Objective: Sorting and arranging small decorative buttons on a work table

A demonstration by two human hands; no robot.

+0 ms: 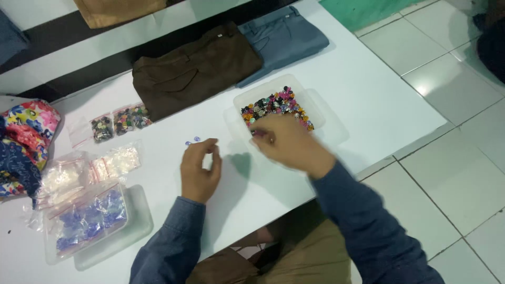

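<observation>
A clear plastic tray (310, 102) on the white table (368, 89) holds a heap of small mixed-colour buttons (273, 105). My right hand (286, 142), blurred by motion, is at the tray's near edge with fingers curled; something small may be pinched in it, but I cannot tell. My left hand (199, 171) rests on the table left of the tray, thumb and fingers pinched together. Two small blue buttons (192, 140) lie on the table just beyond its fingertips.
Small zip bags of dark buttons (118, 122) and empty clear bags (113, 160) lie to the left. A clear tray with bags of blue buttons (89, 218) sits near left. Folded brown trousers (194, 71), blue-grey trousers (284, 39) and floral cloth (26, 137) lie around.
</observation>
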